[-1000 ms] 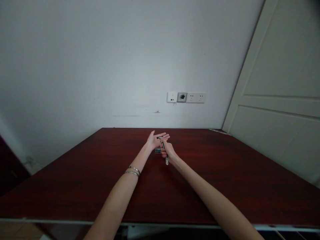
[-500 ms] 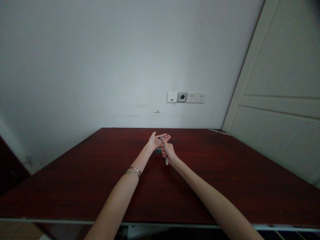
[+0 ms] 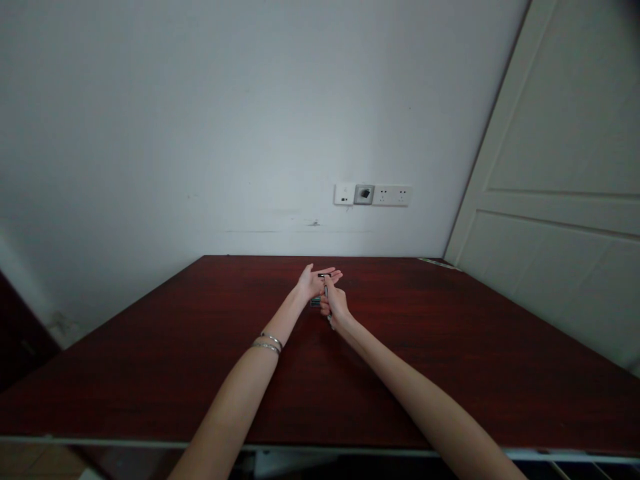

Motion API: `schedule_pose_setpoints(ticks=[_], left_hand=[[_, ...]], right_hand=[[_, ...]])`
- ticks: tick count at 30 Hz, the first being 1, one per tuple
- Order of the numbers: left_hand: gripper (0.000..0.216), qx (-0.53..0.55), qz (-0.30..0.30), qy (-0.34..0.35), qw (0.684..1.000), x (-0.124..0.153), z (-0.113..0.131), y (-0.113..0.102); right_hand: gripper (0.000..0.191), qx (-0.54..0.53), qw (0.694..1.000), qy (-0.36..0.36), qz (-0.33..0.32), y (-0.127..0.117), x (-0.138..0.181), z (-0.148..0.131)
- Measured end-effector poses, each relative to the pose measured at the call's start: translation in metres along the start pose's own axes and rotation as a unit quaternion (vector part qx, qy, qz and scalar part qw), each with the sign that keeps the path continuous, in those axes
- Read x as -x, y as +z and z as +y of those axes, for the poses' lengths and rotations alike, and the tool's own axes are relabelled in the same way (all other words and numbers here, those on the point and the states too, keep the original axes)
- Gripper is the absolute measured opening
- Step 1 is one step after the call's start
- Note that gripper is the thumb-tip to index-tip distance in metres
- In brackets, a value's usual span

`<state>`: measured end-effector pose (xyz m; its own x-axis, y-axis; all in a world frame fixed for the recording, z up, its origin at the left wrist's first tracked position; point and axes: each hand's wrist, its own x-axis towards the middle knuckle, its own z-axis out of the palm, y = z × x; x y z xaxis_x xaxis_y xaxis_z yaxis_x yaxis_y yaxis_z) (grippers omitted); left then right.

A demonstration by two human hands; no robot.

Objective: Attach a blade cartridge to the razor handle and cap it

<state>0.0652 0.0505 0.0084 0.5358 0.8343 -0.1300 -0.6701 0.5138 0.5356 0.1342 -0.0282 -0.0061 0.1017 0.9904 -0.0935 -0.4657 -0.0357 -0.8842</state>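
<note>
My left hand is held palm up over the dark red table, fingers stretched out and open. My right hand is closed around the handle of a small metal razor, whose dark head rests against my left palm and fingers. A small greenish thing lies on the table just under my hands; I cannot make out what it is. Two silver bangles sit on my left wrist.
A white wall stands behind the table with a strip of sockets. A pale panelled door is at the right. The table's near edge runs across the bottom of the view.
My right hand has drawn slightly up toward my left palm, so less of the razor's handle end shows below it. My left hand has stayed nearly still.
</note>
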Motion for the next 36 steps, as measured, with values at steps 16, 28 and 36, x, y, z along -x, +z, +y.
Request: schedule_pose_setpoints(ticks=[16, 28, 36], left_hand=[[0.066, 0.027, -0.001, 0.008, 1.000, -0.002, -0.004, -0.002], [0.064, 0.035, -0.001, 0.010, 0.999, -0.003, -0.008, -0.008], [0.063, -0.039, 0.064, 0.023, 0.997, 0.000, 0.003, -0.013]], right_hand=[[0.044, 0.006, 1.000, -0.009, 0.025, 0.001, 0.000, 0.003], [0.044, 0.029, 0.999, -0.019, 0.021, 0.001, -0.001, 0.005], [0.046, 0.009, 0.998, -0.055, -0.010, -0.002, -0.004, -0.002]])
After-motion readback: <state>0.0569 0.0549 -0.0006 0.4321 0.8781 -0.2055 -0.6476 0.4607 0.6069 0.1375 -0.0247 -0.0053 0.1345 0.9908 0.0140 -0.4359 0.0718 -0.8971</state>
